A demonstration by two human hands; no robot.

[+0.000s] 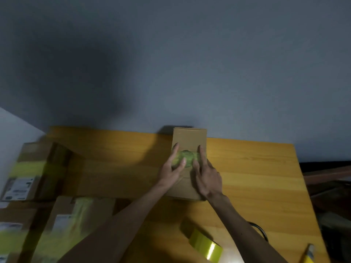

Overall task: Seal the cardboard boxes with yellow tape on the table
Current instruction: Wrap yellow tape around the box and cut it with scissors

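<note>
A small cardboard box (190,135) stands at the table's far edge, against the grey wall. On top of it lies a yellow-green tape roll (187,158), blurred. My left hand (171,171) holds the roll's left side, index finger along its edge and thumb on its face. My right hand (208,177) holds the right side, index finger stretched up beside it and thumb at its lower edge. Both forearms reach in from the bottom of the view.
Several cardboard boxes (36,168) with yellow tape strips and white labels are stacked at the left. A second yellow tape roll (206,245) lies near the front edge, beside a black cable (261,231). The wooden table (256,177) ends at the right.
</note>
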